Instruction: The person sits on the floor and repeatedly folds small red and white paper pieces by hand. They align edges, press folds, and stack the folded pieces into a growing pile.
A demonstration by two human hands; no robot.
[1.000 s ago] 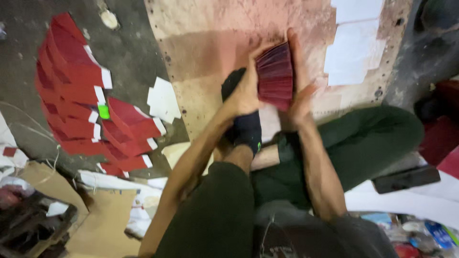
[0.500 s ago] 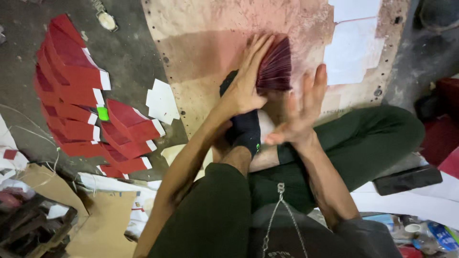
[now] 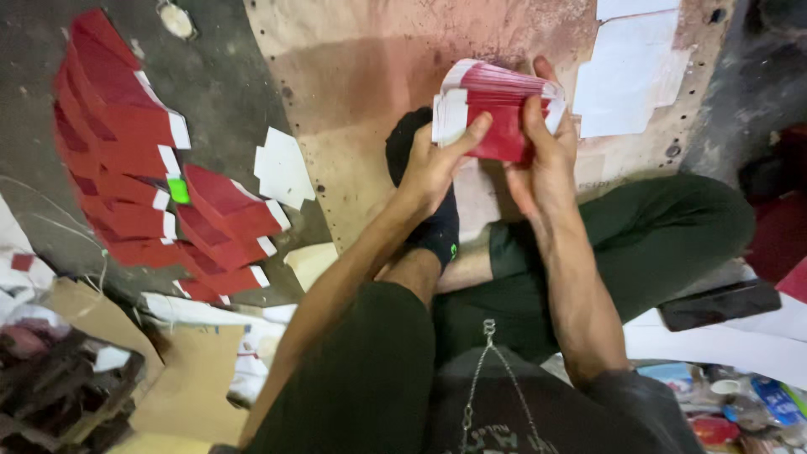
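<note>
Left hand [image 3: 433, 164] and right hand [image 3: 538, 160] gripping a stack of red and white cards [image 3: 496, 105] between closed fingers, upper centre of the frame, above a worn board [image 3: 361, 76], rows of red cards [image 3: 126, 160] lying at left, dark phone [image 3: 719, 304] lying at lower right

Floor workshop: fanned red paper sheets [image 3: 126, 168], cardboard scraps [image 3: 181, 378]

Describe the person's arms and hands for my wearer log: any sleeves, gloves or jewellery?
Both forearms are bare to above the elbow. The left hand and right hand have no gloves, and no rings or watch show on the fingers or wrists. Dark short sleeves begin near the frame's bottom edge.
</note>
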